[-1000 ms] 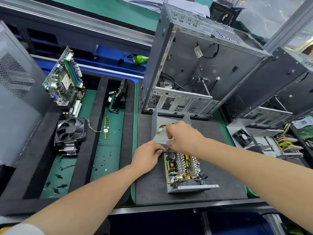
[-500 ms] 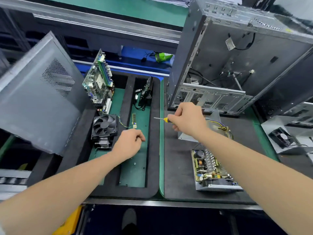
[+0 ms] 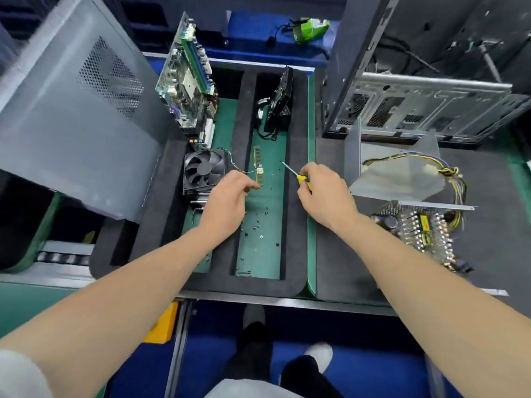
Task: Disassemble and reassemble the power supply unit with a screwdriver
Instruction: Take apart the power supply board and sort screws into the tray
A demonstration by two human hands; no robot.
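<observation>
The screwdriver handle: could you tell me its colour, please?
The screwdriver handle is yellow with a little green; the head view shows it.

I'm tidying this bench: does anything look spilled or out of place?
Loose screws lie scattered over the tray's green floor, in no container, easy to lose. The power supply sits open on the mat, cover off behind it, which fits disassembly.

Both bare forearms reach far, palms down. The left hand [image 3: 230, 202] curls its fingers, tips drawn together — whether they pinch anything is unclear. The right hand [image 3: 324, 196] grips a screwdriver [image 3: 298, 177], shaft pointing far-left.
</observation>
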